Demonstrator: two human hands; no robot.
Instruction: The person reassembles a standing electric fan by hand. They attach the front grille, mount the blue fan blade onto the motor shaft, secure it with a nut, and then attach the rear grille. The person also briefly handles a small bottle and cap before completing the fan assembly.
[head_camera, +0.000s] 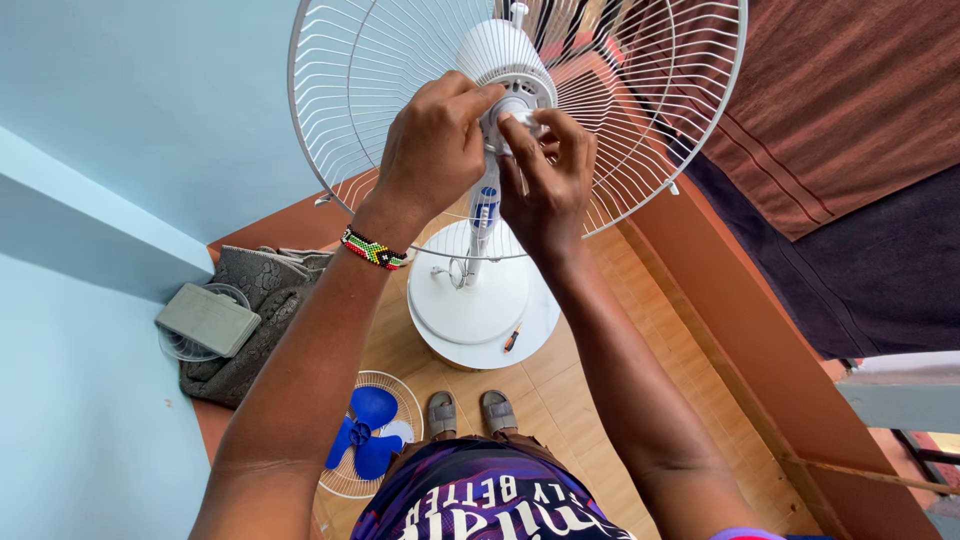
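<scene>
Both the left hand (432, 150) and right hand (548, 180) pinch the motor hub nut (515, 108) inside the rear fan guard (340, 150); best turned evenly, guard held steady

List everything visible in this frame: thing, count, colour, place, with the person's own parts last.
Rear fan guard: one, white wire, upright on the stand, top centre.
Motor housing: one, white, at the guard's centre.
Fan base: one, white, round, on the tiled floor.
Screwdriver: one, small, orange and black, on the base's edge.
Front guard: one, white wire, flat on the floor.
Fan blade: one, blue, lying on that guard.
Cloth: one, grey, by the wall, left.
Box: one, grey, flat, on the cloth.
Sandals: two, grey, on the feet.
Bracelet: one, beaded, multicoloured, left wrist.
Left hand: at the motor hub.
Right hand: at the motor hub.
</scene>
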